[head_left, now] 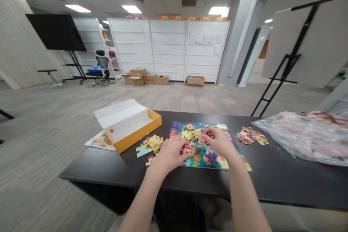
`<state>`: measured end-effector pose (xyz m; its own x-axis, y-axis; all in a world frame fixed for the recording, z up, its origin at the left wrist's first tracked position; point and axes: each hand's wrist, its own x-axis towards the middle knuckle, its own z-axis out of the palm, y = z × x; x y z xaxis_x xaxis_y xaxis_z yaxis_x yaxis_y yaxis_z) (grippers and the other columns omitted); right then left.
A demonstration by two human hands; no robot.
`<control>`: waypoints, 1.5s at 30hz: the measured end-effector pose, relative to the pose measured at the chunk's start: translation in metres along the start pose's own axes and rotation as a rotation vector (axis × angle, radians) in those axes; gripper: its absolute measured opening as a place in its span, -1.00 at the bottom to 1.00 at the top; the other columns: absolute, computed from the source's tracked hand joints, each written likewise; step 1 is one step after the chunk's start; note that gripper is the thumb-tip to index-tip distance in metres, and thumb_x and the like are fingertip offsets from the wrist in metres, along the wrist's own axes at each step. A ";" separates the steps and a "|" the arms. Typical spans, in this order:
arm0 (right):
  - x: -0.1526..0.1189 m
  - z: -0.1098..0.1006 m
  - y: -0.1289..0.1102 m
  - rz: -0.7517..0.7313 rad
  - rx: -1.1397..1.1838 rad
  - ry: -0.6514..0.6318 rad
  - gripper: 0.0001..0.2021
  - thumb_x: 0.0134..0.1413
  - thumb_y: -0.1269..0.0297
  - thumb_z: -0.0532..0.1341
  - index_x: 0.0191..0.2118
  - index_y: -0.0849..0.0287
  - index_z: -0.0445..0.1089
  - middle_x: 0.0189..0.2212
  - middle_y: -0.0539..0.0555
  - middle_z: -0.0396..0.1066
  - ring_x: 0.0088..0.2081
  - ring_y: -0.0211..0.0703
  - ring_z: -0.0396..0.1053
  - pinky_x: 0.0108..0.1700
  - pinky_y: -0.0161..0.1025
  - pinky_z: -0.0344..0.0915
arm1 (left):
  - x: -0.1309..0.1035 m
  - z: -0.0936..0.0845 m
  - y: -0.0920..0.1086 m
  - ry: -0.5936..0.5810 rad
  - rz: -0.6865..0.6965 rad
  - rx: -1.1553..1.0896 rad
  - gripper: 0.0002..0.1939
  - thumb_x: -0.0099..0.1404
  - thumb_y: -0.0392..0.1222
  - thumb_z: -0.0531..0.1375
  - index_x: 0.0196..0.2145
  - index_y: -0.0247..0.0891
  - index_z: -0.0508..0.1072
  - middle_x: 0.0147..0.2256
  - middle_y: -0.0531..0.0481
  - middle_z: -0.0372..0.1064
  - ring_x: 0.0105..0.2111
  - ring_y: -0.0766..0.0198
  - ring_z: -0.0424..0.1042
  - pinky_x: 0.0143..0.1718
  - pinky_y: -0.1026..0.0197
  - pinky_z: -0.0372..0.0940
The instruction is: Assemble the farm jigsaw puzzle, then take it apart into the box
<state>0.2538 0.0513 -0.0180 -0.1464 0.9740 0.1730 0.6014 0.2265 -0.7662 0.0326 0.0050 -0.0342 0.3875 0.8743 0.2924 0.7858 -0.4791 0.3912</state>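
A colourful jigsaw puzzle lies flat on the black table, with loose yellow-green pieces on its upper middle. My left hand rests over the puzzle's left side, palm down, fingers stretched out and the thumb apart. Over the upper right part is my right hand, thumb and fingertips brought together on a small puzzle piece, which they partly hide. A pile of loose pieces sits left of my left hand. Another cluster of pieces lies to the right of the puzzle.
An open yellow box with a white inside stands on the table's left, partly over a printed sheet. Clear plastic wrapping around something pinkish covers the far right. The black table has its front edge near my forearms.
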 end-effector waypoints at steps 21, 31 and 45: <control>-0.010 -0.026 0.012 0.076 0.165 0.313 -0.74 0.03 0.03 0.20 -0.36 0.14 0.37 -0.50 0.11 0.53 -0.46 -0.08 0.48 -0.38 -0.21 0.32 | 0.023 0.017 0.004 0.023 -0.033 0.110 -0.80 0.36 -0.07 0.22 -0.12 -0.18 0.51 -0.03 -0.12 0.47 0.00 0.01 0.41 0.06 -0.04 0.25; -0.013 -0.005 -0.012 0.109 0.513 -0.009 -0.62 -0.09 -0.11 0.32 -0.41 0.12 0.32 -0.51 0.04 0.47 -0.46 -0.16 0.43 -0.47 -0.29 0.30 | 0.026 0.017 0.018 0.243 -0.129 -0.655 -0.81 0.34 -0.13 0.17 -0.13 -0.19 0.49 -0.13 -0.08 0.54 -0.13 0.15 0.54 -0.08 0.10 0.46; -0.020 -0.003 -0.024 0.055 0.397 -0.343 -0.61 -0.07 -0.08 0.36 -0.42 0.20 0.41 -0.51 0.03 0.49 -0.54 -0.30 0.37 -0.58 -0.41 0.17 | -0.004 -0.012 -0.005 0.034 -0.202 -0.934 -0.61 0.25 -0.04 0.26 -0.01 -0.23 0.44 -0.26 -0.03 0.49 -0.31 0.24 0.56 -0.22 0.16 0.48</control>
<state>0.2443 0.0261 -0.0013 -0.4120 0.9105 -0.0357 0.2812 0.0898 -0.9554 0.0212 0.0031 -0.0268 0.2612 0.9515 0.1625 0.1283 -0.2010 0.9712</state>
